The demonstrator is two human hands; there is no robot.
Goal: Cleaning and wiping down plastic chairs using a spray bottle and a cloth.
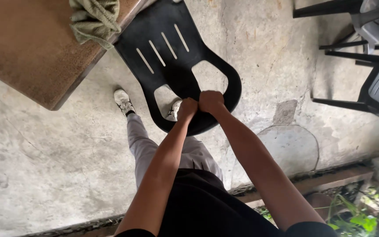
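A black plastic chair [172, 48] with slotted back stands in front of me on the concrete floor. Both hands grip the top of its backrest side by side: my left hand [187, 108] and my right hand [210, 101] are closed around the central bar between the two cut-out openings. My legs in light grey trousers and white shoes show below the chair back.
A brown table [27, 52] stands at the upper left with a green cloth [95, 19] on its corner. More dark chairs [373, 79] stand at the right. A raised kerb [330, 180] and plants [356, 215] lie at the lower right.
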